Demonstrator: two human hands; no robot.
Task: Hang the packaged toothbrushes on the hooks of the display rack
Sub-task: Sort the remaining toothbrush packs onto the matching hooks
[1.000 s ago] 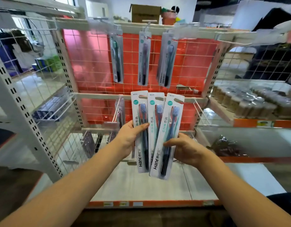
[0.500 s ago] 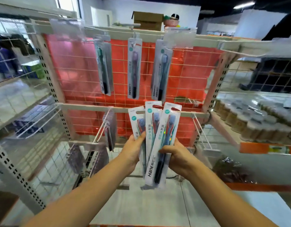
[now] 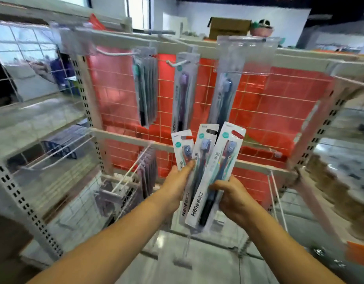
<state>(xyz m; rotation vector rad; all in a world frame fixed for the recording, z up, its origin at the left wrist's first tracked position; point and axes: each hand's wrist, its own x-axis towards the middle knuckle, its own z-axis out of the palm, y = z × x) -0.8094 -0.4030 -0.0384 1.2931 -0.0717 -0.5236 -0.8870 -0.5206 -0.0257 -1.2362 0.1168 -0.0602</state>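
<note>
Three packaged toothbrushes (image 3: pixel 205 173), white cards marked Hane, are fanned out in front of the red wire-grid display rack (image 3: pixel 275 103). My left hand (image 3: pixel 178 185) grips the leftmost pack with the thumb on its face. My right hand (image 3: pixel 232 198) holds the rightmost pack from the right side. On the rack's upper hooks hang more packs: a stack at the left (image 3: pixel 145 89), a purple brush (image 3: pixel 184 89) in the middle, and a blue brush (image 3: pixel 224 95) to the right. A white hook (image 3: pixel 115 53) sticks out bare at the upper left.
A lower hook (image 3: pixel 125 177) carries several grey packs (image 3: pixel 148 169) left of my hands. White perforated uprights (image 3: pixel 25 203) frame the bay. Shelves with brown jars (image 3: pixel 336 191) stand at the right. A cardboard box (image 3: pixel 228 27) sits on top of the rack.
The view has tilted up and closer to the rack. My hands and the three packs have shifted right and spread slightly, the rightmost pack now highest.
</note>
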